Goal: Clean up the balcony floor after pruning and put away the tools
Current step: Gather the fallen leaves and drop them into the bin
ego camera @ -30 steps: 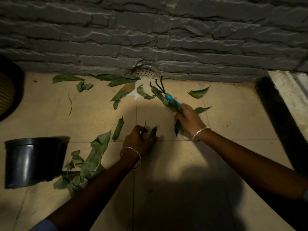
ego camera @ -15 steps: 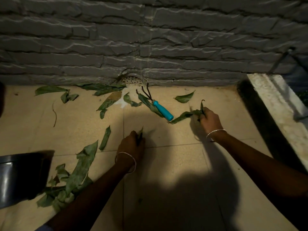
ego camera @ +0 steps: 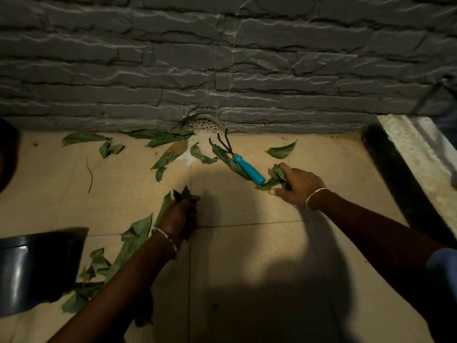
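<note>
Pot point(ego camera: 37, 266): dark, round, on the floor point(ego camera: 247, 243) to the outside of the left forearm. Probably light plastic; best lifted by the rim.

Heap of leaves point(ego camera: 133, 241): lies between the pot and the left wrist, part of it under the forearm. Limp, thin and almost weightless. They would likely tear if dragged, so scooping them in handfuls suits better than pinching one by one.

Left hand point(ego camera: 178, 216): fist closed round a bunch of leaves point(ego camera: 183, 193), whose tips stick up past the knuckles. The bunch is soft and crushable and can take a firm squeeze.

Right hand point(ego camera: 299, 186): low on the floor, fingers curled over a crumpled leaf point(ego camera: 277, 177), thumb stretched out flat beside it.

Hand rake point(ego camera: 248, 169): just beyond the right thumb, the butt of its blue handle nearly touching the crumpled leaf, its dark prongs pointing away toward the wall. Rigid, and the heaviest item here. The smooth handle is the place to take hold, since the prongs look sharp and a long leaf lies tangled alongside them.

Loose leaves point(ego camera: 170, 154): scattered well beyond both hands. One lies apart past the right fingertips, and several lie far to the left with a thin stalk point(ego camera: 89, 174).

Drain point(ego camera: 204, 124): a perforated cover at the wall foot, just past the prongs, with leaves touching its edge. These could clog it if left.

Wall point(ego camera: 222, 70): grey stone, farthest.
</note>
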{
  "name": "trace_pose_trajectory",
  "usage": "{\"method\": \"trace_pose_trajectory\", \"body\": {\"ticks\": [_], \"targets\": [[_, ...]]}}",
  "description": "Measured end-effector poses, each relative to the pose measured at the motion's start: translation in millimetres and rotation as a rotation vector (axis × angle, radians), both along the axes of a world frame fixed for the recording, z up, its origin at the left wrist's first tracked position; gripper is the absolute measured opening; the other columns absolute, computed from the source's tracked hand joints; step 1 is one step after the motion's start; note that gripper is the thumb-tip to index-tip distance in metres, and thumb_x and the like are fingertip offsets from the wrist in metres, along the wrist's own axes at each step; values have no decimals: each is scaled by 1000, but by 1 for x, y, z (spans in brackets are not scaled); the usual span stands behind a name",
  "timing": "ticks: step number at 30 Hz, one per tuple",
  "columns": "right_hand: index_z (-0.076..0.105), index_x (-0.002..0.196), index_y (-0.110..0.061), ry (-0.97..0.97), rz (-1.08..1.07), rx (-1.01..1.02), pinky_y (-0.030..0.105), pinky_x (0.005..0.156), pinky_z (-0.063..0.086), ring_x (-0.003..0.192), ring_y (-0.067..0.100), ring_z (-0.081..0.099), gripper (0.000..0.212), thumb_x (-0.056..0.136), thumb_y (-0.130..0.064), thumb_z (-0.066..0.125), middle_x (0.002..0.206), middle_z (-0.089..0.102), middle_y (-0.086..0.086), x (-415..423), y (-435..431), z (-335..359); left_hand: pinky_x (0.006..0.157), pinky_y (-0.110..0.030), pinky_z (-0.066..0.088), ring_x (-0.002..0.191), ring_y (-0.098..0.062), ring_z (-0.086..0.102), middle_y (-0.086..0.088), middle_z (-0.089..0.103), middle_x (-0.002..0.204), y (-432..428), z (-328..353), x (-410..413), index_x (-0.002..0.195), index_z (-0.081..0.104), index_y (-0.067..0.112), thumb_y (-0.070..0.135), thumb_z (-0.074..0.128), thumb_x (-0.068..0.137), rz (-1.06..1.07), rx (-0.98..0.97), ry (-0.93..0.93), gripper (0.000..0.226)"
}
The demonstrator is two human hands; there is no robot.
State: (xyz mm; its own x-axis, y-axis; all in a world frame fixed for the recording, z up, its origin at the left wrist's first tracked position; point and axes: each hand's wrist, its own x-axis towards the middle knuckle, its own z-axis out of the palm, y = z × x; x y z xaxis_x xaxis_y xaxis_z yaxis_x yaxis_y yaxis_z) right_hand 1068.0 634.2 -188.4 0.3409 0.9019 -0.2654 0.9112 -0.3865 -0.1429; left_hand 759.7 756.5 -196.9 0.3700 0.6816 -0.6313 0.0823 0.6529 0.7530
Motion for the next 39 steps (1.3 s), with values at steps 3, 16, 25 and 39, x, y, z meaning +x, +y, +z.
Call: {"method": "trace_pose_trajectory", "body": {"ticks": [3, 16, 25, 39], "targets": [[42, 123, -24, 5, 1, -4, 34, 65, 46, 78, 22, 55, 48, 90, -57, 55, 96, 59, 6, -2, 1, -8, 69, -35, 47, 77, -26, 55, -5, 60, 79, 8, -8, -8, 92, 64, 15, 17, 66, 89, -8, 288, 247, 4], [50, 101, -15, 259, -81, 452, 22, 58, 41, 67, 5, 50, 14, 94, -5, 55, 82, 53, -3, -89, -25, -5, 71, -40, 57, 79, -26, 63, -6, 65, 92, 36, -25, -37, 105, 58, 15, 49, 67, 84, -332, 694, 1041, 41], [55, 112, -5, 132, -253, 333, 37, 71, 45, 97, 38, 61, 22, 97, -21, 55, 104, 65, 20, -90, 78, 11, 76, -38, 54, 80, -23, 60, -7, 64, 92, 42, -21, -43, 101, 59, 12, 35, 57, 95, -342, 720, 861, 24], [55, 118, -12, 41, -240, 69, 37, 80, 49, 104, 30, 61, 25, 99, -26, 52, 115, 63, 13, -117, 129, 1, 47, -25, 29, 51, -11, 40, 0, 59, 68, 46, 33, -49, 93, 67, 12, 28, 57, 94, 120, -85, -7, 19]]}}
